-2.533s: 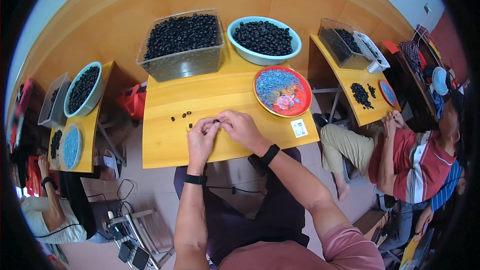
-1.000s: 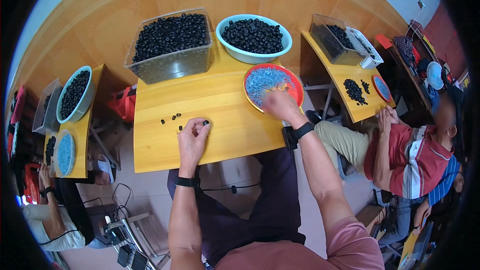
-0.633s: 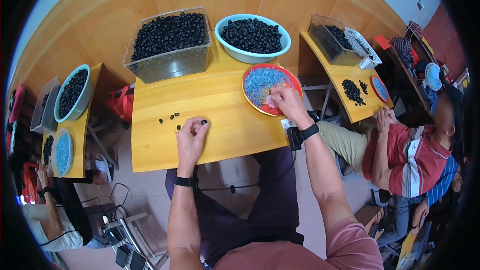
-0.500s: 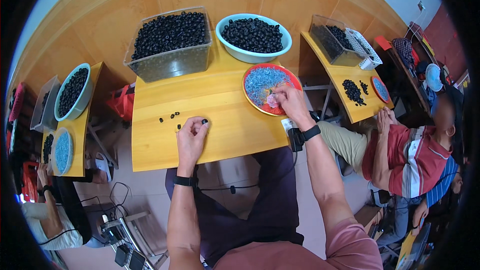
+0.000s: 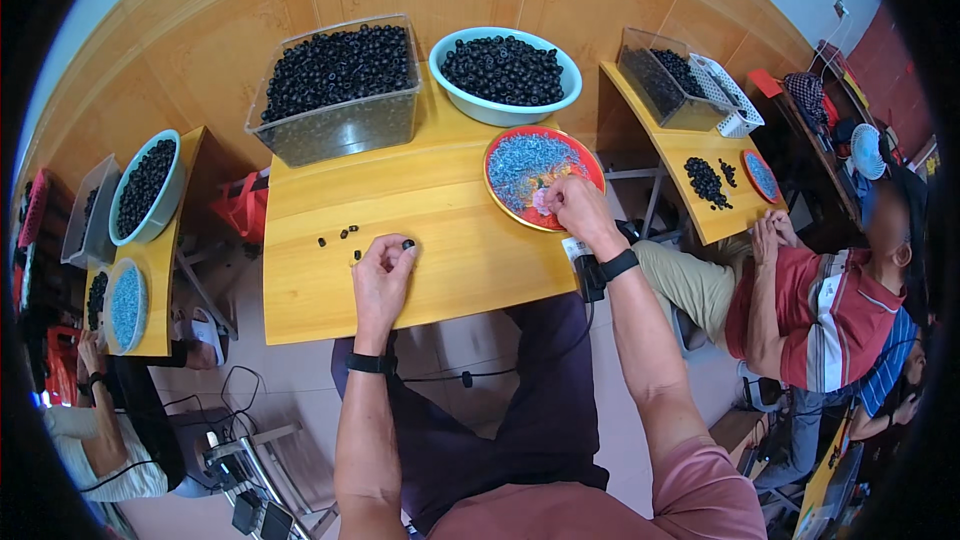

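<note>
My left hand rests over the front of the yellow table, pinching a small black plastic piece upright between thumb and forefinger. Beyond it lie several loose black pieces. To the right, my right hand is over a red round tray with a yellow rim. Its fingers are pinched at the tray's floor, and whatever is between them is too small to make out. A heap of small bluish, clear slivers covers the tray's far left part, beside a printed flower.
At the back stand a clear plastic box and a pale blue basin, both heaped with black pieces. Side tables on both sides hold similar containers. A person in a red striped shirt sits at right. Cables hang below the table.
My right hand has shifted slightly left and down over the tray, its fingers drawn closer together. My left hand keeps its hold on the black piece, nearly still.
</note>
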